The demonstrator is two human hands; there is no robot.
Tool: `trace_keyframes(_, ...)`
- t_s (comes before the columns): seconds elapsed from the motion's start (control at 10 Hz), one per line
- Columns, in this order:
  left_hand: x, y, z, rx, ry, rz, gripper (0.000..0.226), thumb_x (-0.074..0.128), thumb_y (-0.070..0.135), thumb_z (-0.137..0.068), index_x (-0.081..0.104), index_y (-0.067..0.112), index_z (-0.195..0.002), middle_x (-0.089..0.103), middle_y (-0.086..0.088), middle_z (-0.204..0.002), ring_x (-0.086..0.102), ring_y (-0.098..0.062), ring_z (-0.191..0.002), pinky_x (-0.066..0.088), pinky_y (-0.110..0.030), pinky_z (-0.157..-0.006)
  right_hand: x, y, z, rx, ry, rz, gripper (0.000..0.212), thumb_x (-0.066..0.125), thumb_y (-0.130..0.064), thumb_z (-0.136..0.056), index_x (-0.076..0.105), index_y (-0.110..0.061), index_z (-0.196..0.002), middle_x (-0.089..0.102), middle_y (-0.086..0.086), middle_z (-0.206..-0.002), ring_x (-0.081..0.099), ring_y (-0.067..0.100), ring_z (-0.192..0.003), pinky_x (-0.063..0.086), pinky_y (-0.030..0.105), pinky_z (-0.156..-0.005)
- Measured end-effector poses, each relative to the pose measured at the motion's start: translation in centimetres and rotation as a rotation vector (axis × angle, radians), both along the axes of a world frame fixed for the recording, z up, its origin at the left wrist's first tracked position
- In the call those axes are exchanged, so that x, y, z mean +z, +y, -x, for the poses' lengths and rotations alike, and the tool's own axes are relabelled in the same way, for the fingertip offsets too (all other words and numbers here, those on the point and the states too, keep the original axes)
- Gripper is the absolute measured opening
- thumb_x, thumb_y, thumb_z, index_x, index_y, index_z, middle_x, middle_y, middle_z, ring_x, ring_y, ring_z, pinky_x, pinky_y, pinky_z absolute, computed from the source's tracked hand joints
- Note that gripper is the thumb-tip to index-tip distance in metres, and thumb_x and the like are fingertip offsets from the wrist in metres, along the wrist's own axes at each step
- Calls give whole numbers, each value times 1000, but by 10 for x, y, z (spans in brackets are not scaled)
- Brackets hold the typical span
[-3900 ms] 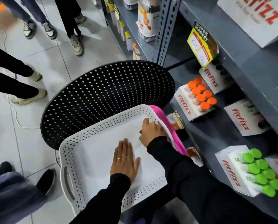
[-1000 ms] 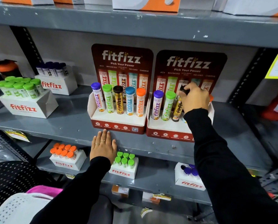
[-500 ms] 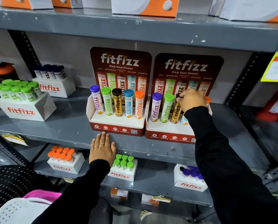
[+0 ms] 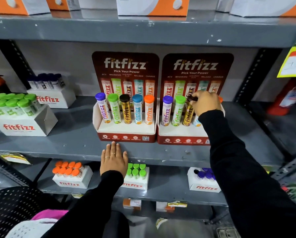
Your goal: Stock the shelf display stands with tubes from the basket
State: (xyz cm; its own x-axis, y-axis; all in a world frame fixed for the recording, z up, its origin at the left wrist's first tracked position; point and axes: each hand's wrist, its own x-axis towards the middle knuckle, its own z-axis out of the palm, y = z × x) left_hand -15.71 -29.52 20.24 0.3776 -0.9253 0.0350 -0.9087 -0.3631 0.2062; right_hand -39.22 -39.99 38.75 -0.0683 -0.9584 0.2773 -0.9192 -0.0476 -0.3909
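Observation:
Two red fitfizz display stands sit side by side on the middle shelf. The left stand (image 4: 125,131) holds five upright tubes with purple, green, black, blue and orange caps. In the right stand (image 4: 180,135) stand a purple-capped and a green-capped tube, then a gold tube with a black cap (image 4: 187,115). My right hand (image 4: 206,103) pinches that black cap. It hides most of a blue tube and an orange cap behind it. My left hand (image 4: 113,158) lies flat, fingers apart, on the shelf's front edge. The white basket (image 4: 28,227) shows at the bottom left.
White fitfizz boxes of green-capped (image 4: 21,117) and dark-capped tubes (image 4: 52,95) stand left on the same shelf. The shelf below carries boxes with orange (image 4: 71,176), green (image 4: 137,177) and purple caps (image 4: 204,182). A black perforated chair (image 4: 9,206) is at the lower left.
Both hands have left the white basket. My right hand now holds the gold tube in the right stand and my left hand rests on the shelf edge. Over the last second, almost nothing moved.

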Motion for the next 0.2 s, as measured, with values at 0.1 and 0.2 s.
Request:
trace_keyframes(0.1,14,2,11,-2,36,-17,56,18,38,-99,15,8,-146,10,-8,-157,5,-24,-144,2,-38,-118,7,30,11,-36,11,136,34,51,-2,-96,58,-6,-129,61,19,-127,57,33,-118,48,36,-96)
trace_keyframes(0.2,33,13,35,-16,26,97,56,27,36,-97,21,8,-145,16,-9,-156,8,-26,-143,1,-42,-118,-9,62,12,102,-4,192,35,46,4,-93,58,-1,-125,58,20,-128,60,36,-112,50,40,-94)
